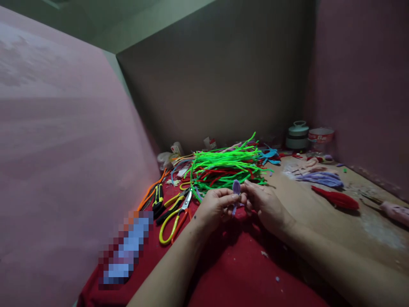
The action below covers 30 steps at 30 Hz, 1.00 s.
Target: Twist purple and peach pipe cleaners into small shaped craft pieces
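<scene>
The left hand (214,207) pinches a fuzzy purple piece (236,187) upright in its fingers (229,199), while the right hand (266,206) curls its fingers just right of it, their grip unclear.

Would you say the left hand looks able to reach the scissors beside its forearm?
Probably yes: the scissors lie with the yellow handle uncovered, though the left hand may first need to release the purple piece.

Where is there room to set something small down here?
Tan surface: the patch between the right hand and the fuzzy red bundle. Red cloth: between the forearms, amid tiny scraps. Crowded: behind the left hand, green fuzzy stems; left of it, metal scissors with yellow and orange handles.
</scene>
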Tool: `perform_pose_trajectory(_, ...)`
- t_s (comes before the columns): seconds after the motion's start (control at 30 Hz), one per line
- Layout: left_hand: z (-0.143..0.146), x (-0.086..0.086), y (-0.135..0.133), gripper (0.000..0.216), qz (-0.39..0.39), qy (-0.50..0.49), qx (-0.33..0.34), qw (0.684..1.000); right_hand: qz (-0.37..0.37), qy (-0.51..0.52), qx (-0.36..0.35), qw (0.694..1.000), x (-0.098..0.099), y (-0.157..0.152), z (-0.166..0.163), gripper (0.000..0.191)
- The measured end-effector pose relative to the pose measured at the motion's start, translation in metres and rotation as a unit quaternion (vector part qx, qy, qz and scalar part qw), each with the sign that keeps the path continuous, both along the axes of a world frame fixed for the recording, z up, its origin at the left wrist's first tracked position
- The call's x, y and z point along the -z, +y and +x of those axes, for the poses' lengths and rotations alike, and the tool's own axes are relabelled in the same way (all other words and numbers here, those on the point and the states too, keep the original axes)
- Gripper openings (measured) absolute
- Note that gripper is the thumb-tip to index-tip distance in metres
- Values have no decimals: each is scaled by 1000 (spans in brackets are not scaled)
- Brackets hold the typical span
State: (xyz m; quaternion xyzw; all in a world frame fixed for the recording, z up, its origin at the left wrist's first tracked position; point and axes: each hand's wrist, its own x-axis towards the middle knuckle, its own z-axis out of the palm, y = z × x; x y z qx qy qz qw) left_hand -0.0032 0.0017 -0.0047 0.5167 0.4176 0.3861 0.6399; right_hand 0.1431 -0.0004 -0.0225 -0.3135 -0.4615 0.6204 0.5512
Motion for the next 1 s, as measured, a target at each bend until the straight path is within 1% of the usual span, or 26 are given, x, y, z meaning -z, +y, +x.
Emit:
perform_pose_trajectory(0.13, 0, -4, -2, 30, -12, 21, 3, 1000, 1, -6, 2, 1000, -1, -1, -1, 34)
perform_pose_trajectory(0.23, -1, -3, -2, 30, -6, 32, 5, 999, 1, -9, 5, 1000, -4, -3, -1, 29)
perform_pose_trajectory(0.37, 2, -2, -3, 27, 18, 57, 8, 998, -8, -17, 44, 999, -9, -4, -2, 26)
perform_pose_trajectory(0.47, 7, -7, -5, 25, 52, 120, -17, 991, 8, -16, 69, 997, -10, -2, -1, 23)
perform_pose_trajectory(0.53, 9, -9, -7, 23, 68, 143, -40, 987, 23, -18, 82, 996, -8, 0, 1, 19)
perform_pose_trajectory(0.6, 8, -10, -6, 25, 51, 116, -38, 991, 29, -17, 94, 995, -6, 2, 3, 16)
perform_pose_trajectory(0.7, 2, -9, -3, 31, -11, 29, -2, 1000, 23, 12, 91, 996, -4, 4, 5, 11)
perform_pose_trajectory(0.77, -3, -8, -1, 33, -43, -6, 21, 999, 20, 37, 79, 996, -3, 5, 6, 9)
perform_pose_trajectory(0.87, -6, -9, 0, 31, -64, -16, 49, 997, 9, 64, 67, 996, -4, 6, 6, 8)
perform_pose_trajectory(1.0, -5, -10, -3, 27, -51, 2, 63, 997, -17, 90, 51, 995, -6, 6, 5, 10)
